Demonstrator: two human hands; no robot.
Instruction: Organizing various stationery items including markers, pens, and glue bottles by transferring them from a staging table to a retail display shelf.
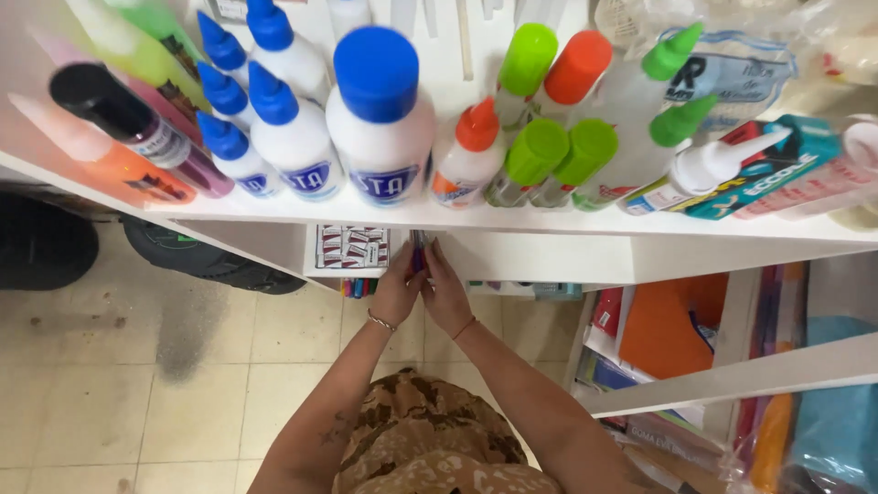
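Both hands meet under the front edge of the white upper shelf (512, 222), at the lower shelf just below it. The left hand (396, 291), with a thin bracelet at the wrist, and the right hand (447, 295), with a thin red cord at the wrist, are pressed close together around a small bundle of slim purple and blue pens (419, 251) that stands upright between them. The fingers (437, 261) of both hands are narrow, closed about the bundle; how much of it is inside the grip is hidden by the hands themselves.

Just left of the bundle, near the lower shelf's front edge, sits a white flat box with red and black markings (353, 246), and below it a row of coloured marker tips (358, 287) peeks out.

As a judgement, the step in hand is setting or straightening the pens in their place beside the box. The next move would call for a steady two-handed hold so that the bundle stays together and upright, and for care not to knock the box.

On the upper shelf stand white glue bottles with blue caps (380, 114) and clear bottles with green caps (540, 151).
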